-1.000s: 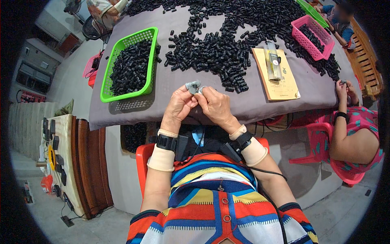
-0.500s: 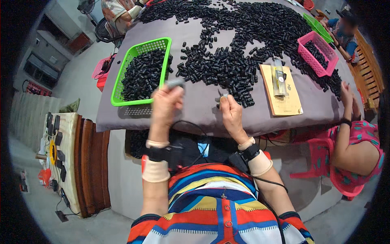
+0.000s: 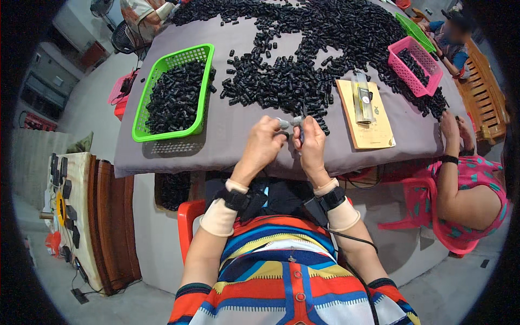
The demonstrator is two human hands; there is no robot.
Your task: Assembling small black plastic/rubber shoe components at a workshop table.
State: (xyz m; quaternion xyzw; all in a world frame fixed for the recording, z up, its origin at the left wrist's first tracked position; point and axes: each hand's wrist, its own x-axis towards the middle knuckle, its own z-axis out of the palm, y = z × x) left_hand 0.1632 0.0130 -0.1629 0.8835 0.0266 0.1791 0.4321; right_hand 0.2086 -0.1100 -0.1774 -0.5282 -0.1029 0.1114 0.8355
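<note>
Both of my hands meet over the near edge of the cloth-covered table. My left hand [image 3: 262, 145] is closed in a pinch, with grey coverings at its fingertips and a small dark bit beside them. My right hand [image 3: 312, 149] is pinched too, its grey-tipped fingers almost touching the left ones. What either pinch holds is too small and hidden to name. Just beyond the fingers lies a wide heap of small black cylindrical pieces [image 3: 276, 81]. A green plastic basket [image 3: 138, 120] filled with similar black pieces stands to the left.
On the right, a clear plastic case [image 3: 363, 103] rests on a tan notepad [image 3: 379, 138]. Farther right are a pink basket [image 3: 414, 84] and a green basket [image 3: 414, 32]. Other people sit at the table's right side and far left corner. A red chair [image 3: 187, 222] is beneath me.
My left hand has swung from near the green basket rightward to meet my right hand. The right hand stays pinched near the same spot. The whole view has shifted slightly.
</note>
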